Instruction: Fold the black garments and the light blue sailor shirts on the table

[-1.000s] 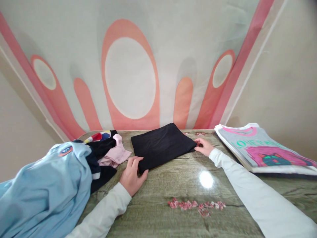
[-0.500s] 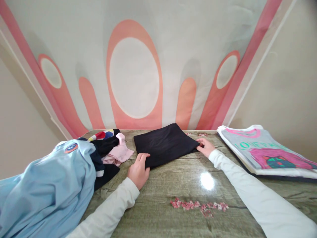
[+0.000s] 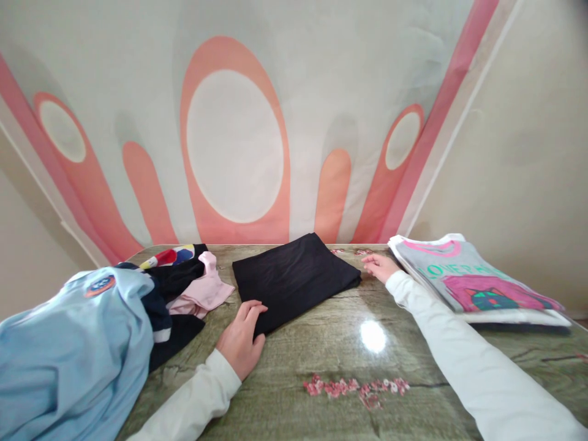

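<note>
A black folded garment lies flat on the middle of the table, its shape roughly rectangular. At its near left corner is my left hand, fingertips resting on the cloth and thumb apart at the edge. My right hand hovers just beyond the garment's right corner, fingers loosely apart and holding nothing. A small gap separates it from the black cloth. The undersides of the fingers on both hands are partly hidden.
A light blue garment heaps up at the left, with a pink piece and dark clothes beside it. On the right sits a stack of folded shirts, a grey printed one on top. The wood-patterned table meets a patterned backdrop.
My right hand has let go of the garment's right corner and moved slightly off it. My left hand stays at the near left corner. The whole view has shifted a little.
</note>
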`<state>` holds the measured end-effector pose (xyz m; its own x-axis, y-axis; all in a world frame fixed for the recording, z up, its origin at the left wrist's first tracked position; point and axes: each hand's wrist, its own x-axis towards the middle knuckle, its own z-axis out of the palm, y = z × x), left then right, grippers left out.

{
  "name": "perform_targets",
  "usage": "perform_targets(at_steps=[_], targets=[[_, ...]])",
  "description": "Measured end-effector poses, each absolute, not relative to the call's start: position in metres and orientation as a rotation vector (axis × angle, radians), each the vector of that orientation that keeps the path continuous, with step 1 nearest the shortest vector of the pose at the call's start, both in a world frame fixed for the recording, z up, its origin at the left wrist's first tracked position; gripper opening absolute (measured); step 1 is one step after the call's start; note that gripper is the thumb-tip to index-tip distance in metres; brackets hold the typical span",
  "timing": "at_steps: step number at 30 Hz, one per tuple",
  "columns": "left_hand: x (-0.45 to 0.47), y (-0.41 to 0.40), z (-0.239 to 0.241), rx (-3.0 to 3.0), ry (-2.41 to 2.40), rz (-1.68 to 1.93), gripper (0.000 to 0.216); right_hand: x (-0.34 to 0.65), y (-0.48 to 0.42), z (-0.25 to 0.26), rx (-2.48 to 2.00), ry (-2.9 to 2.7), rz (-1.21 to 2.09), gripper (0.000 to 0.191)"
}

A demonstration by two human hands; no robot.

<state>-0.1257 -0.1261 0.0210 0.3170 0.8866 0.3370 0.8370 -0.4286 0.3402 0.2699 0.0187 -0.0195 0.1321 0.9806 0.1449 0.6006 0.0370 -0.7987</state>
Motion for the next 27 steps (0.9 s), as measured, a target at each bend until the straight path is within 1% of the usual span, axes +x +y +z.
perform_targets(at_steps=[3,9,12,20,24,27], targets=[[-0.124,-0.127,0.019,2.466,1.651,0.69,0.046,0.264,0.017,-0.016,-1.7,-1.596,0.562,0.02],[-0.122,-0.13,0.017,2.471,1.644,0.647,0.049,0.237,0.007,-0.009,-1.77,-1.759,0.26,0.028],[-0.122,-0.13,0.016,2.47,1.627,0.658,0.049,0.231,0.004,-0.006,-1.77,-1.793,0.189,0.027],[-0.123,-0.131,0.02,2.489,1.625,0.636,0.05,0.237,0.004,-0.001,-1.676,-1.771,0.131,0.019],[-0.122,-0.133,0.02,2.504,1.667,0.543,0.048,0.245,0.006,-0.008,-1.774,-1.834,0.182,0.014],[-0.12,-0.134,0.018,2.538,1.665,0.501,0.047,0.249,0.008,-0.014,-1.808,-1.852,0.215,0.015]])
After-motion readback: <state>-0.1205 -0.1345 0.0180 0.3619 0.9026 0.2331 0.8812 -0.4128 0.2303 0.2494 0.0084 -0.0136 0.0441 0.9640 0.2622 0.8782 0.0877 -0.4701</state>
